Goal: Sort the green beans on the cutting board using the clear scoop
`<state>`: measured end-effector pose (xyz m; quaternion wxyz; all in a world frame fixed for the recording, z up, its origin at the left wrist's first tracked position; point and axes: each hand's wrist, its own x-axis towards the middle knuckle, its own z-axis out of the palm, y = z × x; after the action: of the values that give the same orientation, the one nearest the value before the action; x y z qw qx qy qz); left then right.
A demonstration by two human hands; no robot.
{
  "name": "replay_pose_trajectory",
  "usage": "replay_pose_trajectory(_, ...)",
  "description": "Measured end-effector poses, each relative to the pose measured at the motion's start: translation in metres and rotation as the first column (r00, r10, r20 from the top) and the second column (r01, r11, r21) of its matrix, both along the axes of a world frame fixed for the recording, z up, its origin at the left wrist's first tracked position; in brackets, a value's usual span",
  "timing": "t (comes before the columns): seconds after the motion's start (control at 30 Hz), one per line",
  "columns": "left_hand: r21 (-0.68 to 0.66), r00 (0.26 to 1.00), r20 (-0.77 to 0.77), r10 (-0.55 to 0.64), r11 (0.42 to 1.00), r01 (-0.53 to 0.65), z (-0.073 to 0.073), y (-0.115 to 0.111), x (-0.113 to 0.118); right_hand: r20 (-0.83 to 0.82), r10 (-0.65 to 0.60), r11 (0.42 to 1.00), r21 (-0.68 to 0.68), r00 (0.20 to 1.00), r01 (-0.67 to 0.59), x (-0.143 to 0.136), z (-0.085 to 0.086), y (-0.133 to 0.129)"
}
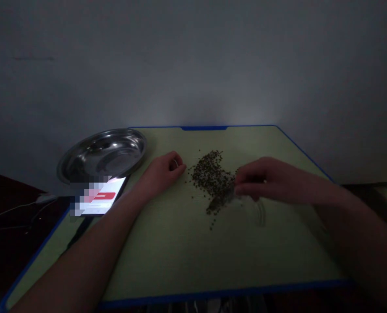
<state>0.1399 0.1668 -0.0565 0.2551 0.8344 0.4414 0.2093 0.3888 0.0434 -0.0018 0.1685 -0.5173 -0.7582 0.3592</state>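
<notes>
A loose pile of small dark grains (209, 174), like peppercorns or beans with paler bits among them, lies mid-table. My left hand (165, 171) rests on the tabletop just left of the pile, fingers curled in and apparently holding nothing. On the pile's right side, my right hand (261, 179) is closed, thumb against fingers. It grips a see-through, cup-like container (261, 213), tilted low over the table with its ribbed end toward me. Dark grains show at the container's far left side; whether they lie inside or behind it I cannot tell. Its outline is faint and blurred.
A shiny steel basin (104, 154) sits at the table's left edge. Before it lies a lit phone or tablet (104, 198), partly pixelated, with a white cable (45, 198) nearby. The pale green folding table (180, 256) has blue edging, and a grey wall (193, 65) rises behind it.
</notes>
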Motion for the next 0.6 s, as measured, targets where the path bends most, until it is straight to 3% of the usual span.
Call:
replay_pose_trajectory(0.23,0.006,1.0,-0.021,-0.007,1.0,0.007,0.001,0.001,-0.001,0.062,-0.239,0.969,-0.056,0.969,0.242,0.079,-0.012,0.028)
replay_pose_trajectory(0.33,0.007,0.999,-0.031,-0.009,1.0,0.009,0.001,0.002,-0.002,0.051,-0.251,0.955,-0.149,0.967,0.255,0.097,-0.019,0.029)
replay_pose_trajectory(0.43,-0.002,1.0,-0.027,-0.01,1.0,0.01,0.001,0.002,-0.002,0.032,-0.164,0.953,-0.253,0.986,0.167,0.096,-0.021,0.028)
replay_pose_trajectory(0.6,-0.002,1.0,-0.011,-0.016,1.0,0.016,-0.001,0.002,-0.002,-0.004,0.039,0.929,-0.367,0.999,-0.037,0.058,-0.021,0.023)
